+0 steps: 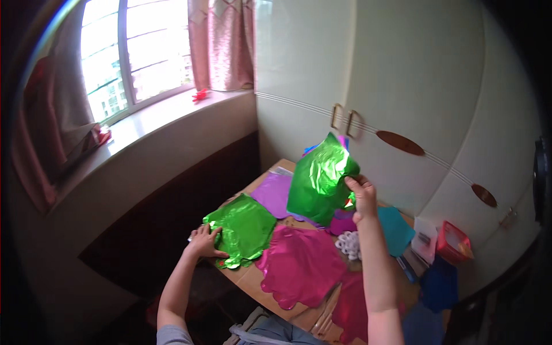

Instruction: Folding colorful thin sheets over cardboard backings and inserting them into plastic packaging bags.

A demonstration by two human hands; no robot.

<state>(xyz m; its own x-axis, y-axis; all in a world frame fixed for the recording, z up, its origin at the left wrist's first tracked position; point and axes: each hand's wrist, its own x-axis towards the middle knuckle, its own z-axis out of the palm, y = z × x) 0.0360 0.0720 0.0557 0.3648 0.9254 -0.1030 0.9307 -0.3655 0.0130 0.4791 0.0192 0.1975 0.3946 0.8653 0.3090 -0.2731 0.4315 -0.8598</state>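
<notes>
Taking the magenta foil as your clock centre, the pale wardrobe (402, 69) rises from 12 to 2 o'clock, behind the table (244, 277). The magenta foil (302, 267) lies flat before you. The raised green foil (319, 184) hangs at 12 o'clock; the flat green foil (244, 227) lies at 10, its edge close to the magenta. The white ring cluster (348, 245) sits at 2 o'clock, just beside your right forearm. Your right hand (362, 198) pinches the raised foil at its 3 o'clock edge, thumb against fingers. Your left hand (204, 241) is spread, resting on the flat foil's 8 o'clock edge without visibly gripping it. Holding one edge only, you could let the raised foil fold or swing; a hard pinch might crease it. Pushing with the left could wrinkle the flat foil, and a forearm sweep might nudge the rings
</notes>
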